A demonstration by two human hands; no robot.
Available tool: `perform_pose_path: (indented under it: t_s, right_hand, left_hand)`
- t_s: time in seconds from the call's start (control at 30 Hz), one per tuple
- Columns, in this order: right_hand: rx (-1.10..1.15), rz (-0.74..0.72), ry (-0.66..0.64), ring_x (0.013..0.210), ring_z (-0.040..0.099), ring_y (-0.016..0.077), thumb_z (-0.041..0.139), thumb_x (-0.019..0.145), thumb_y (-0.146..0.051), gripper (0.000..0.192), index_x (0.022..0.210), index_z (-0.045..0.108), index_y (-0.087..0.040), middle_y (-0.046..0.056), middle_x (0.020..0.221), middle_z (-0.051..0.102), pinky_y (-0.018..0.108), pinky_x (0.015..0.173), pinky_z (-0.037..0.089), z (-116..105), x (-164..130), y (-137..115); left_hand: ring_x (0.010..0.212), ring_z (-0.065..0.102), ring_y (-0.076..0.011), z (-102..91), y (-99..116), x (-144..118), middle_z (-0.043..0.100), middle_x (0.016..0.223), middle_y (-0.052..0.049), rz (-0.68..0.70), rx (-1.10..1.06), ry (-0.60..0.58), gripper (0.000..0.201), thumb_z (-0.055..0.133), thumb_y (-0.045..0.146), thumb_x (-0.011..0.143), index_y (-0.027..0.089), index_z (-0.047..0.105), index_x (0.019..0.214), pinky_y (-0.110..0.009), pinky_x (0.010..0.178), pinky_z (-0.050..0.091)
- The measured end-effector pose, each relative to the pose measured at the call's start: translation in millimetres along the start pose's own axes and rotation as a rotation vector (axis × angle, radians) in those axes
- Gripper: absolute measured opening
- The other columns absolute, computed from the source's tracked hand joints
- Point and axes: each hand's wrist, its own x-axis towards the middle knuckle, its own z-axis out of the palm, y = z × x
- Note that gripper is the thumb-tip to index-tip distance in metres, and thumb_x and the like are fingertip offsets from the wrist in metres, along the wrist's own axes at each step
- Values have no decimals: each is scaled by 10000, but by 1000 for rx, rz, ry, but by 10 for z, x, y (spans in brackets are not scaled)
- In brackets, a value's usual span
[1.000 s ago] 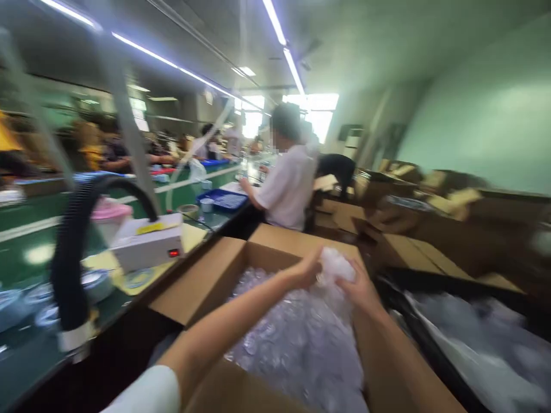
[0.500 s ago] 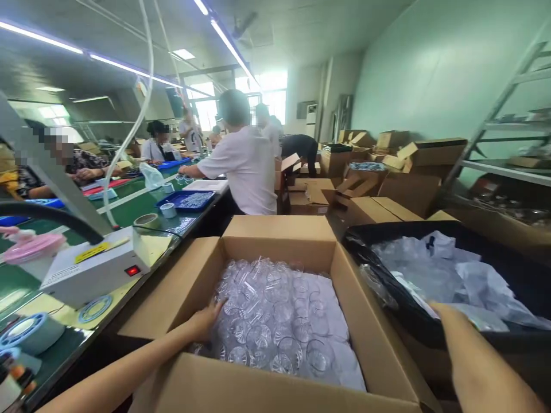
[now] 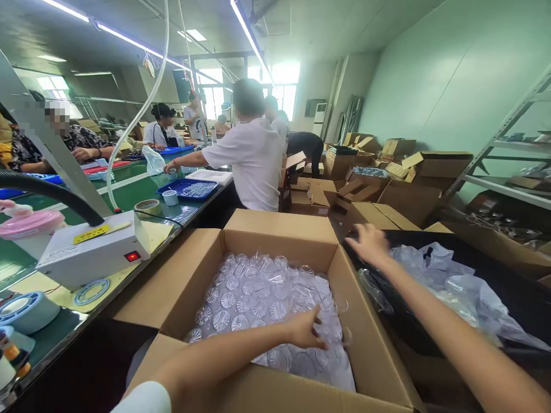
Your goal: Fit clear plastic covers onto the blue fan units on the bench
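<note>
Clear glass cups (image 3: 241,304) with ridged bases fill an open cardboard box (image 3: 275,229) in front of me, many lying with their bases up. My left hand (image 3: 306,328) reaches across the box, just over the cups at its right side. Its fingers are apart, and I make out nothing in them. Faint blurred rims of clear cups show beside its fingertips, near the box's right wall. My right hand (image 3: 369,245) is raised by the box's far right corner, slightly blurred, fingers spread and holding nothing visible. White plastic bags (image 3: 443,275) lie in a black-lined container to the right.
Left of the box is a green workbench with a grey machine (image 3: 92,249), tape rolls (image 3: 26,312) and a blue tray (image 3: 189,189). A person in a white shirt (image 3: 245,160) stands ahead. Cardboard boxes (image 3: 396,215) are stacked beyond, beside a metal shelf (image 3: 508,146).
My left hand has moved from the box's left side to its right side. My right hand has left the plastic bags and risen toward the box's far corner. The view has shifted slightly.
</note>
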Motion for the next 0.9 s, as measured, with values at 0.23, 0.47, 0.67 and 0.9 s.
perform_pose_path:
  t_s: [0.23,0.47,0.67,0.9]
  right_hand:
    - [39,-613,-680,1381,232,393,713,691,-595,707,1323,501,-359,73,1530,293,606,1049,266,1105,-333,-1892]
    - [30,-749,-872,1266,431,310,587,888,-407,474,1308,491,-209,107,1406,438,574,1028,353,1477,-423,-2329]
    - [-150,-499,-882,1031,594,217,541,931,-337,303,1187,560,-176,88,1203,580,439,879,508,1150,-360,-1348]
    - [-282,-250,-844,1021,596,218,557,923,-325,307,1190,556,-173,90,1208,573,430,857,520,658,-306,-730]
  left_hand:
    - [1058,614,-185,-345,-231,-431,675,1119,-56,33,37,-32,274,605,194,838,205,645,1109,-316,957,466]
    - [868,637,-168,-821,-1135,-1122,647,996,-65,-508,94,-183,281,565,346,890,116,603,1047,-362,762,552]
    - [684,682,-200,-164,-720,-543,704,943,-145,-401,-5,-451,478,656,449,785,75,639,1083,-354,625,565]
    - [1098,638,-210,227,79,81,553,1350,-119,127,-190,-385,851,627,472,788,164,228,1474,-286,787,570]
